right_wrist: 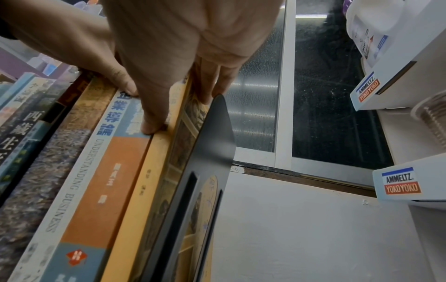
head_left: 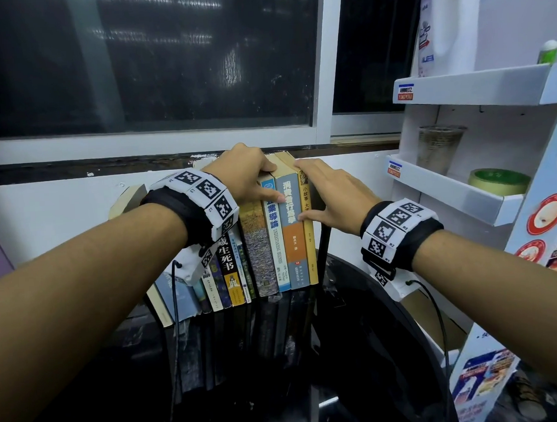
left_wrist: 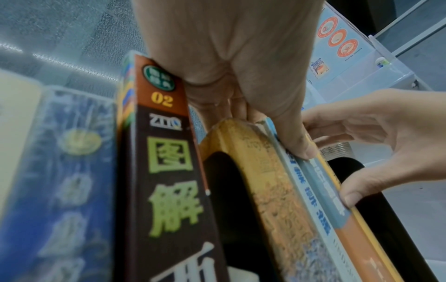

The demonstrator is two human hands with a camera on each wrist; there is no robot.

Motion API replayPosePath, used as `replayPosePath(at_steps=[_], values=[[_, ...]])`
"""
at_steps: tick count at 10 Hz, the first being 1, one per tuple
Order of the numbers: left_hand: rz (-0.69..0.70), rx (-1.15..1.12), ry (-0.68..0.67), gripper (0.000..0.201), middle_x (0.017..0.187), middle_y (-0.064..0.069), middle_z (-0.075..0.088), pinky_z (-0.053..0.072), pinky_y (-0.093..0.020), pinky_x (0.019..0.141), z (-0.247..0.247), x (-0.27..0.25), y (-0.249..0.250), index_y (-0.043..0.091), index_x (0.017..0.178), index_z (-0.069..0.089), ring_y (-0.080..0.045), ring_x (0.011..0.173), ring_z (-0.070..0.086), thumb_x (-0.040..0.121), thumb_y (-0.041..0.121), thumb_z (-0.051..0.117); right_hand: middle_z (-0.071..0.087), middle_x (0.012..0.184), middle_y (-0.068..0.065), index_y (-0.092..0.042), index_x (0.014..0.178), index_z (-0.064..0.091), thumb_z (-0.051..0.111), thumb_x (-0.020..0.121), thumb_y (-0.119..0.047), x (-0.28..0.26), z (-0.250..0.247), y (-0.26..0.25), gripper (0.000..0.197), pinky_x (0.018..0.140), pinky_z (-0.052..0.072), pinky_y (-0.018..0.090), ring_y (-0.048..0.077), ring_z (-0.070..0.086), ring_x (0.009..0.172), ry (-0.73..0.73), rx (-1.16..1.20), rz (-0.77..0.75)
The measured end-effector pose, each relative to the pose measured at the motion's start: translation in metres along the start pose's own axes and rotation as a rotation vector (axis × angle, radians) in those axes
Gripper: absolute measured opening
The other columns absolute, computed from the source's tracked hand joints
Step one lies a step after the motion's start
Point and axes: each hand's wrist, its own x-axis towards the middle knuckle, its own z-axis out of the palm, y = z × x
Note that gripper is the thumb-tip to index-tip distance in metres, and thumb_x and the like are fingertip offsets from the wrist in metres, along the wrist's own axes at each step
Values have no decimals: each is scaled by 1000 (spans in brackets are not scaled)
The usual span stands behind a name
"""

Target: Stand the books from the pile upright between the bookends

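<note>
both hands clamp the row's right end: left hand curls over the book tops, right hand pinches the yellow book against the black bookend. ease off unevenly and the row leans left.

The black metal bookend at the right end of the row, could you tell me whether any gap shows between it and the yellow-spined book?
No, the black metal bookend lies flat against the yellow-spined book, with no gap showing.
</note>
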Motion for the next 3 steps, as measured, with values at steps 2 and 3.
replayPosePath(at_steps=[2,3], values=[[-15,23,17,71,140,-2,60,49,-39,99,-7,-17,-2,17,140,55,-23,124,57,84,59,67,38,155,3,-23,151,24,78,81,-41,-9,-19,-4,89,108,42,43,25,49,132,-1,-34,-58],[-9,-60,118,70,144,5,57,45,-44,107,-13,-40,-9,22,143,54,-19,131,52,85,59,66,37,155,4,-21,152,26,75,84,-43,-21,-38,-4,87,111,40,45,24,44,136,48,-55,-69]])
